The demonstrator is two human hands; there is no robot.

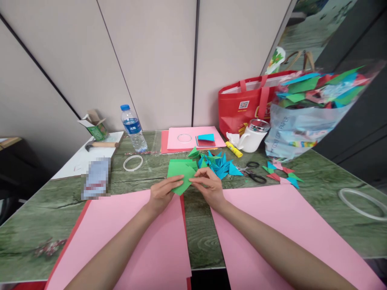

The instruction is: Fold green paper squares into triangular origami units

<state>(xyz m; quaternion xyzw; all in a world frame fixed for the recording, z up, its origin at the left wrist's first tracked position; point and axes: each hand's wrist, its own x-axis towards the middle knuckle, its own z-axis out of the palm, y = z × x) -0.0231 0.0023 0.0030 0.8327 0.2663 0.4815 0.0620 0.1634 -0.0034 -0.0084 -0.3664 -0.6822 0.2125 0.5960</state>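
Note:
A small piece of green paper (183,186) is held up off the table between both hands. My left hand (162,192) grips its left side, thumb and fingers closed on it. With its fingertips, my right hand (209,186) pinches the right edge, where a corner or flap sticks up. More green paper (177,167) shows directly behind; whether it is one sheet with the held piece is hard to tell. Just beyond my right hand lies a pile of folded blue paper pieces (222,164), with a few green ones among them.
Large pink sheets (127,237) lie under both forearms. To the right are black scissors (255,177), a multicoloured paper ring (275,177), a yellow glue stick (234,149), a white mug (253,137) and a bag of folded pieces (296,129). A water bottle (134,131) and hammer (104,144) stand left.

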